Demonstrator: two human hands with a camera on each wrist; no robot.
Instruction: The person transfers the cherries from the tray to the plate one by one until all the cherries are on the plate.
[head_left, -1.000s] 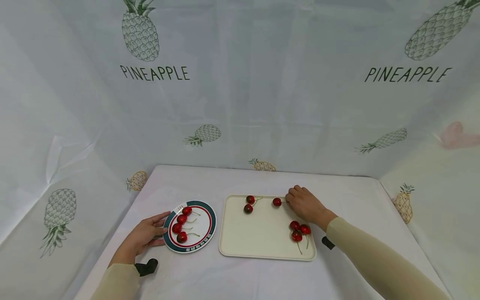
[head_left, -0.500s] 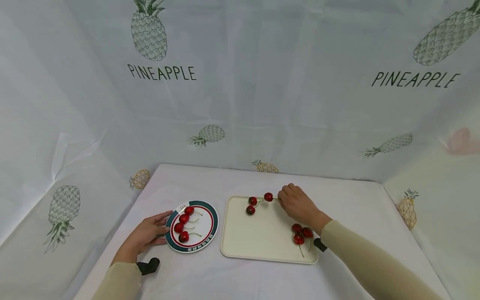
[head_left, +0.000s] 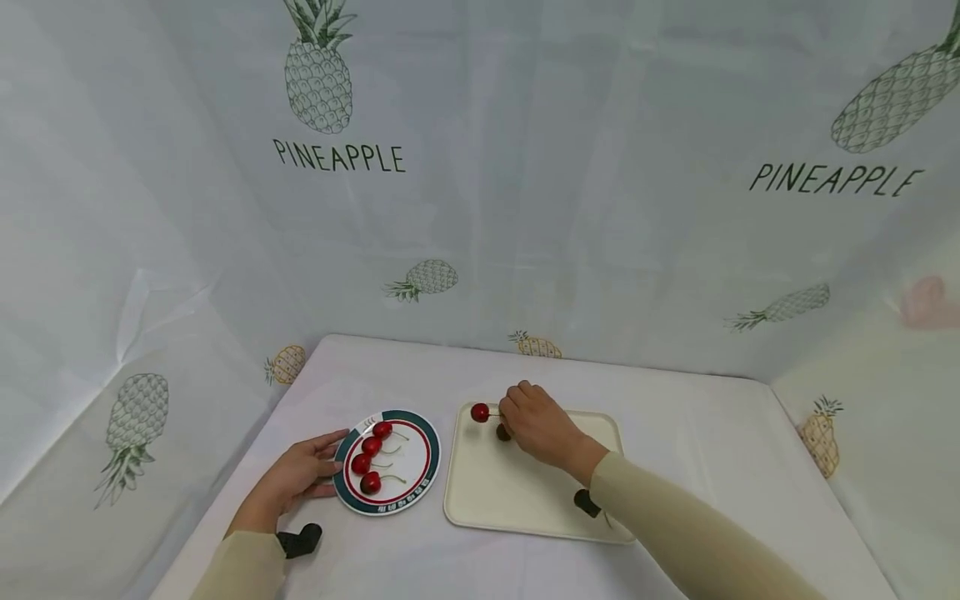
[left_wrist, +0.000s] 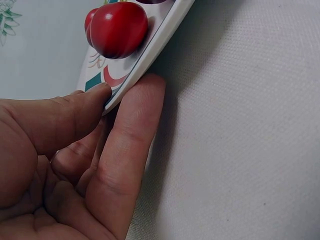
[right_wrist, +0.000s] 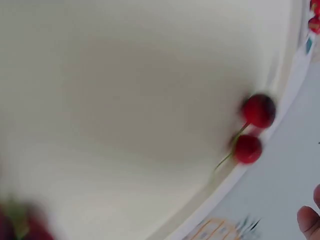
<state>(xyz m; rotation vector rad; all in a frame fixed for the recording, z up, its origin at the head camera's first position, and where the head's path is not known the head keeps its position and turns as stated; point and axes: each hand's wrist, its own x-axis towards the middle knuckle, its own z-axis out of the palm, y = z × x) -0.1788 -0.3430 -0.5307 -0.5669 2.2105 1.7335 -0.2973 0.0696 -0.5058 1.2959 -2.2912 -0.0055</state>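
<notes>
In the head view my left hand (head_left: 296,475) holds the left rim of a round plate (head_left: 432,454) with a teal border and red ring. The left wrist view shows the thumb over the rim and fingers under it, with the plate tilted. Several red cherries with stems lie on the plate, the lowest cherry (head_left: 371,482) among them. My right hand (head_left: 543,425) is over the cream tray (head_left: 510,492), pinching the stem of a red cherry (head_left: 480,412) that hangs out to its left. A dark cherry (head_left: 503,432) on the tray is partly hidden by that hand.
In the right wrist view two cherries, one darker (right_wrist: 258,110) and one redder (right_wrist: 247,149), lie near the tray's edge. A blurred cherry (right_wrist: 30,225) shows at lower left. A white cloth (head_left: 375,567) covers the table, and a pineapple-print curtain (head_left: 540,208) stands behind.
My right hand has moved left across the tray, carrying the cherry by its stem past the two at the back left. The right forearm now covers the cherries at the tray's right. The left hand keeps its hold.
</notes>
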